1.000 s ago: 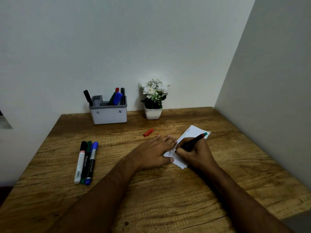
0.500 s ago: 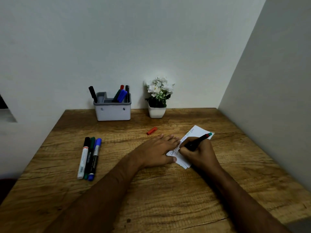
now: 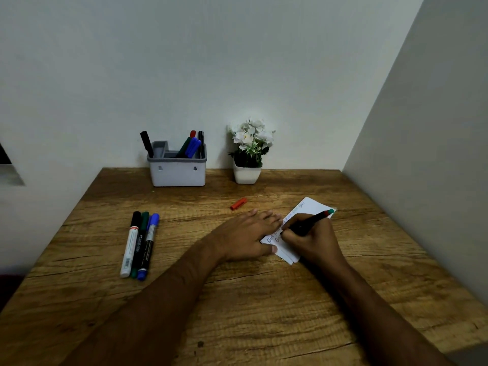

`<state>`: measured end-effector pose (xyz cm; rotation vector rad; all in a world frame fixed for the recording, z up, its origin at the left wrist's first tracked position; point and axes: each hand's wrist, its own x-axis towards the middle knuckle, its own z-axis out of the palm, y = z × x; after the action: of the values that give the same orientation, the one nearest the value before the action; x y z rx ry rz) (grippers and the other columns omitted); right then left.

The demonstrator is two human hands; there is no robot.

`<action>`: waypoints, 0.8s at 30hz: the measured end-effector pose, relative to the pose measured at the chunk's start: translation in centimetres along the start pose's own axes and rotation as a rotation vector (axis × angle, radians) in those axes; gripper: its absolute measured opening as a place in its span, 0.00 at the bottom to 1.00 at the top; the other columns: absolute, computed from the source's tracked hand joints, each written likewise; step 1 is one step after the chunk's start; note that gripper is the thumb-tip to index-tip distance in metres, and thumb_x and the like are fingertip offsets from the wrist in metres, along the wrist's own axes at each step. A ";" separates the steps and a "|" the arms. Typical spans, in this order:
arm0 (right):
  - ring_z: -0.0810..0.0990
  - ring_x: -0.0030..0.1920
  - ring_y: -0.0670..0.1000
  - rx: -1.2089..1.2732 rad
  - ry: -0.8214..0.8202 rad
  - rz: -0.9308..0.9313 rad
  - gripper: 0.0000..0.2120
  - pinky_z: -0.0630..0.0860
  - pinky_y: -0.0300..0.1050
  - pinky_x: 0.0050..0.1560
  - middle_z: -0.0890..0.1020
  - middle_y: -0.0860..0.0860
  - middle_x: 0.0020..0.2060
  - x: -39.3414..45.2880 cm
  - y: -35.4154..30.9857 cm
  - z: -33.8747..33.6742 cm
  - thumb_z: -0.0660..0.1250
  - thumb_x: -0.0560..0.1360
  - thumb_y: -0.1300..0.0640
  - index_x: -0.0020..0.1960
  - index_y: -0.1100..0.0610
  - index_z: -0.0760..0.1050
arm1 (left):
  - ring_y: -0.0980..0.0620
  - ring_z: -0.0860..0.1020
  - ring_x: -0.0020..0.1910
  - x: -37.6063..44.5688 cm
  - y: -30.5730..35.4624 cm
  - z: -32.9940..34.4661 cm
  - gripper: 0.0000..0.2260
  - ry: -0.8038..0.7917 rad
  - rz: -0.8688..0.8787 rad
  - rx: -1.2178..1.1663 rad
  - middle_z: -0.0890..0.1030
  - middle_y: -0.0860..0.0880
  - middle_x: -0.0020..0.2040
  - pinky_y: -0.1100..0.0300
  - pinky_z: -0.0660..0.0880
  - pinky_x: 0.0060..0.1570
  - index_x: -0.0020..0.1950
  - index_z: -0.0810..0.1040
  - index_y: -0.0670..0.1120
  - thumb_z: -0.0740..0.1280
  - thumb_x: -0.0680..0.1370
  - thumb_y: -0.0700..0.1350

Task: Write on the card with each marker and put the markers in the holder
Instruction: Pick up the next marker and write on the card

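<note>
A white card (image 3: 309,207) with handwritten lines lies on the wooden table (image 3: 237,299), right of centre. My left hand (image 3: 245,236) lies flat on the card's left edge with straight fingers. My right hand (image 3: 311,239) grips a black marker (image 3: 309,223) with a red and green end, its tip down on the card. A red cap (image 3: 238,203) lies loose behind my left hand. Three capped markers (image 3: 140,244), black, green and blue, lie side by side at the left. The grey holder (image 3: 177,167) at the back holds several markers.
A white pot of white flowers (image 3: 248,151) stands right of the holder against the back wall. A side wall (image 3: 422,154) runs along the table's right edge. The table's left edge (image 3: 60,225) drops off beside the three markers.
The view has shifted a little, so everything sits slightly to the right. My right hand keeps the marker on the card with only small movement. My left hand stays flat.
</note>
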<state>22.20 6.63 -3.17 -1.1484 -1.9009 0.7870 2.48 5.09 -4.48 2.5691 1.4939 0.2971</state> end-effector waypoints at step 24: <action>0.83 0.36 0.42 0.181 0.166 0.062 0.09 0.76 0.32 0.35 0.86 0.51 0.34 0.3 -0.2 -0.4 0.70 0.74 0.69 0.39 0.59 0.85 | 0.58 0.56 0.78 -0.3 0.2 -0.7 0.29 0.065 -0.050 -0.147 0.59 0.54 0.79 0.59 0.49 0.77 0.80 0.60 0.52 0.63 0.80 0.57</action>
<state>22.36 6.87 -2.76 -1.1278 -1.6298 0.8523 2.38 4.77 -3.82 2.4259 1.4946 0.4703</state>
